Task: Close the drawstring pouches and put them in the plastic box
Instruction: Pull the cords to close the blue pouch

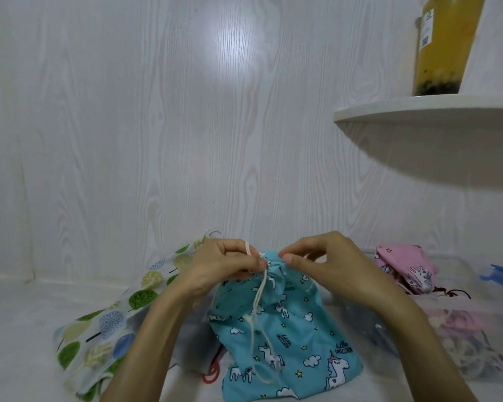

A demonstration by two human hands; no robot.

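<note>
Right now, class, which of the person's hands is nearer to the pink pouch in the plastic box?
Right. The right hand is at the blue pouch's neck, beside the pink pouch; the left hand is on the far side.

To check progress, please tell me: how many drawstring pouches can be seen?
3. The blue unicorn pouch is in the middle, held at its mouth by both hands. The tree-print pouch lies on the left. The pink pouch is in the plastic box; more may be hidden.

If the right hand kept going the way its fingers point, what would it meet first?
The right hand points leftward at the blue pouch's gathered neck, which it already pinches; just beyond is the left hand. Depth looks matched, probably.
</note>
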